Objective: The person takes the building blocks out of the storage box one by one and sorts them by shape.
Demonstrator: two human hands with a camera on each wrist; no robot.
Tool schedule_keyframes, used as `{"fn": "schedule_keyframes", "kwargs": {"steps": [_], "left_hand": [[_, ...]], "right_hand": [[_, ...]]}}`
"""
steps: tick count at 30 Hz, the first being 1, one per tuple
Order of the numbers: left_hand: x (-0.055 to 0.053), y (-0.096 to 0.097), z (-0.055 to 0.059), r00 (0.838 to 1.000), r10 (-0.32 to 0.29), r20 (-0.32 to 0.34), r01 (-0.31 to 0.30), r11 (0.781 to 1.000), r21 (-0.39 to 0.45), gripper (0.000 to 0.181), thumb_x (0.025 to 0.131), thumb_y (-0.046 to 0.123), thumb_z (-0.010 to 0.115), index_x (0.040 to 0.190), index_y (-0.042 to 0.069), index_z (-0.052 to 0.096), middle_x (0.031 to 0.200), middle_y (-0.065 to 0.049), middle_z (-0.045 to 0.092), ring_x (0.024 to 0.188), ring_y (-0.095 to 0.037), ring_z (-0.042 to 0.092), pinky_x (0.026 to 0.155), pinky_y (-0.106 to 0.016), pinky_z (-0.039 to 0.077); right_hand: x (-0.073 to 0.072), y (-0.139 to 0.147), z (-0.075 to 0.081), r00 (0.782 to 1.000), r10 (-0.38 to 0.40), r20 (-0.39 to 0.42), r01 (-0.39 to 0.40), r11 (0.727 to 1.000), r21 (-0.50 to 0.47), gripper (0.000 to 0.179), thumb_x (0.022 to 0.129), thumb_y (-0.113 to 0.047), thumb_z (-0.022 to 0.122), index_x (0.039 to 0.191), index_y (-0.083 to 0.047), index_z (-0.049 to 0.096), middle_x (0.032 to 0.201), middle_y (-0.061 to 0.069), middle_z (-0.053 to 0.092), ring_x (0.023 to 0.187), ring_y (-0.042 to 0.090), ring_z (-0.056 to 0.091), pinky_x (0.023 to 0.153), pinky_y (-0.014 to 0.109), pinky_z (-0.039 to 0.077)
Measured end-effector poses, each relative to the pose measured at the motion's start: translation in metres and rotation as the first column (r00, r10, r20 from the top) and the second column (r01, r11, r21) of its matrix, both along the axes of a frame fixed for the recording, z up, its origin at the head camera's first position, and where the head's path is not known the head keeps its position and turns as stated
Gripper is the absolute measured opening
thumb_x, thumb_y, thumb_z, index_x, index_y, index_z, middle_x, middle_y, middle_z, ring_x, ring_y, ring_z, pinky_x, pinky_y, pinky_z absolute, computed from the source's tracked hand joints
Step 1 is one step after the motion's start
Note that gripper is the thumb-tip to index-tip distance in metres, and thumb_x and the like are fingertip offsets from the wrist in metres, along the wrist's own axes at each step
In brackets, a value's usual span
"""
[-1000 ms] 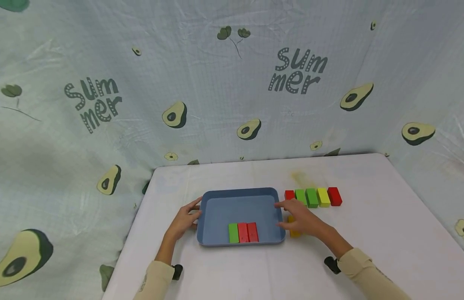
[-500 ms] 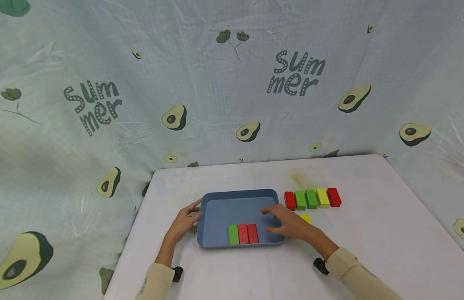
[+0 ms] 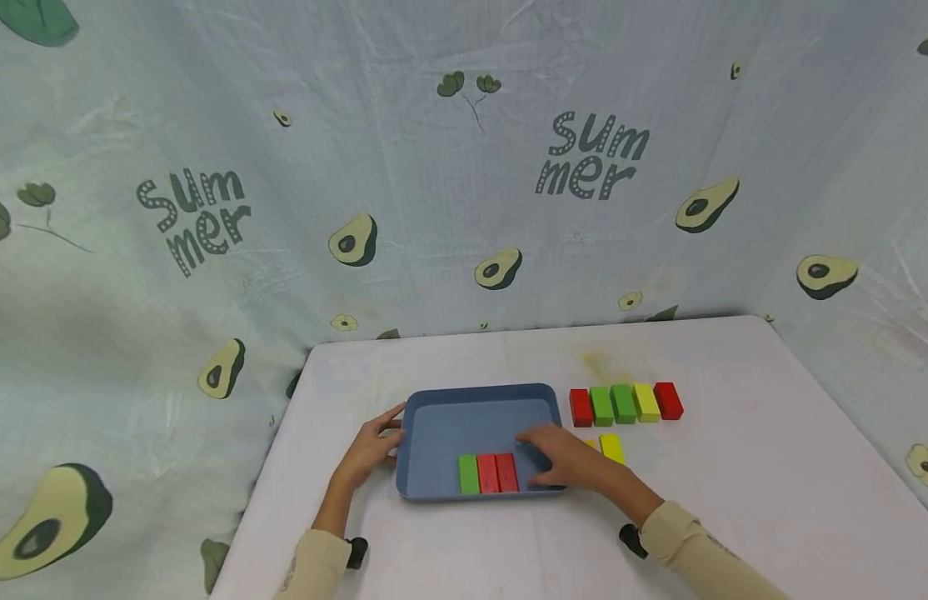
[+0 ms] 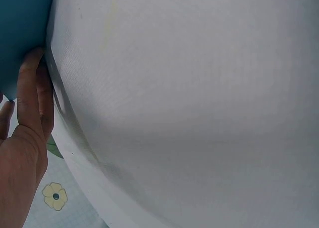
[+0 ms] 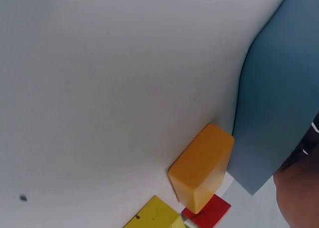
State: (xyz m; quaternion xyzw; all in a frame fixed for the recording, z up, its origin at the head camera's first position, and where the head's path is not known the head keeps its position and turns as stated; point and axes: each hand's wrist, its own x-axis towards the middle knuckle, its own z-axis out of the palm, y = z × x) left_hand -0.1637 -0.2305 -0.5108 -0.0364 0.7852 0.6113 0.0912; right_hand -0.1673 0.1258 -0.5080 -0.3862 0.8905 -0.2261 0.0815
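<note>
In the head view, a shallow blue-grey tray (image 3: pixel 464 425) lies on the white table. Inside, near its front edge, a green block (image 3: pixel 468 474) sits beside two red blocks (image 3: pixel 497 473). My left hand (image 3: pixel 368 450) rests its extended fingers against the tray's left side; the left wrist view shows these fingers (image 4: pixel 29 96) along the wall. Over the tray's right part is my right hand (image 3: pixel 565 458), thumb and forefinger apart with no block visible between them. In the right wrist view the tray wall (image 5: pixel 271 98) hides most of that hand.
Right of the tray's far corner runs a row of red, green and yellow blocks (image 3: pixel 624 403). A yellow block (image 3: pixel 611 448) lies nearer, with an orange block (image 5: pixel 202 161) next to the tray, partly covered by my right hand in the head view. A printed cloth (image 3: pixel 434 167) hangs behind.
My right hand has moved left from the tray's right rim to over its inside, uncovering the yellow block. My left hand stays at the left side; the blocks in the tray keep their places.
</note>
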Motion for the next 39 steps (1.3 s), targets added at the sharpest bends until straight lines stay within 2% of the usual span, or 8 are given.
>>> {"fn": "schedule_keyframes", "kwargs": {"steps": [4, 8, 16, 22, 30, 34, 39], "left_hand": [[0.002, 0.002, -0.001, 1.0, -0.003, -0.008, 0.003, 1.0, 0.009, 0.054, 0.092, 0.001, 0.055, 0.143, 0.006, 0.04, 0.124, -0.026, 0.048, 0.093, -0.032, 0.061, 0.064, -0.043, 0.054], [0.002, 0.002, -0.001, 1.0, -0.004, -0.017, 0.004, 1.0, 0.014, 0.055, 0.091, 0.002, 0.055, 0.144, 0.006, 0.039, 0.124, -0.027, 0.048, 0.094, -0.034, 0.06, 0.065, -0.044, 0.054], [0.001, -0.001, 0.0, 1.0, 0.012, -0.003, -0.012, 1.0, 0.005, 0.054, 0.091, 0.001, 0.055, 0.143, 0.011, 0.042, 0.123, -0.023, 0.049, 0.092, -0.03, 0.061, 0.065, -0.041, 0.054], [0.001, 0.0, -0.001, 1.0, -0.015, -0.007, 0.015, 1.0, -0.011, 0.056, 0.092, 0.003, 0.053, 0.145, 0.008, 0.038, 0.124, -0.026, 0.046, 0.093, -0.03, 0.061, 0.065, -0.039, 0.055], [-0.002, -0.001, 0.0, 1.0, -0.017, 0.017, 0.017, 1.0, 0.022, 0.055, 0.093, 0.004, 0.054, 0.145, 0.01, 0.038, 0.127, -0.027, 0.045, 0.096, -0.032, 0.059, 0.067, -0.04, 0.054], [0.0, -0.001, 0.004, 0.999, -0.022, 0.029, 0.021, 0.999, 0.031, 0.055, 0.093, 0.003, 0.054, 0.145, 0.007, 0.037, 0.128, -0.029, 0.043, 0.098, -0.035, 0.058, 0.067, -0.042, 0.054], [0.006, 0.004, 0.022, 0.998, -0.047, 0.043, 0.045, 0.998, 0.042, 0.056, 0.093, 0.0, 0.053, 0.145, 0.003, 0.035, 0.129, -0.031, 0.042, 0.102, -0.038, 0.056, 0.07, -0.044, 0.053]], "right_hand": [[0.003, -0.002, -0.004, 0.999, 0.003, -0.04, 0.0, 0.998, 0.059, 0.065, 0.078, -0.038, 0.075, 0.13, -0.007, 0.053, 0.125, 0.007, 0.055, 0.113, 0.024, 0.047, 0.094, 0.042, 0.042], [0.004, -0.006, -0.005, 0.997, 0.005, -0.078, 0.001, 0.997, 0.076, 0.063, 0.078, -0.036, 0.076, 0.129, -0.006, 0.054, 0.122, 0.008, 0.056, 0.11, 0.023, 0.049, 0.092, 0.042, 0.042], [0.004, -0.01, -0.008, 0.992, 0.006, -0.129, 0.01, 0.992, 0.124, 0.064, 0.077, -0.038, 0.077, 0.129, -0.008, 0.055, 0.121, 0.006, 0.058, 0.108, 0.022, 0.052, 0.09, 0.039, 0.043], [0.003, -0.012, -0.009, 0.99, 0.012, -0.137, 0.008, 0.989, 0.148, 0.065, 0.077, -0.039, 0.077, 0.13, -0.009, 0.055, 0.122, 0.007, 0.058, 0.11, 0.022, 0.052, 0.091, 0.039, 0.044], [0.003, -0.014, -0.004, 0.991, 0.016, -0.132, 0.005, 0.987, 0.162, 0.065, 0.077, -0.04, 0.076, 0.13, -0.009, 0.055, 0.122, 0.006, 0.057, 0.11, 0.021, 0.052, 0.091, 0.037, 0.044], [0.003, -0.014, -0.003, 0.99, 0.019, -0.142, 0.004, 0.987, 0.164, 0.064, 0.077, -0.04, 0.076, 0.129, -0.009, 0.056, 0.121, 0.006, 0.058, 0.109, 0.021, 0.052, 0.09, 0.037, 0.045], [0.003, -0.014, -0.004, 0.987, 0.009, -0.159, 0.019, 0.984, 0.176, 0.064, 0.076, -0.042, 0.076, 0.128, -0.009, 0.056, 0.12, 0.006, 0.058, 0.108, 0.021, 0.053, 0.089, 0.037, 0.046]]}}
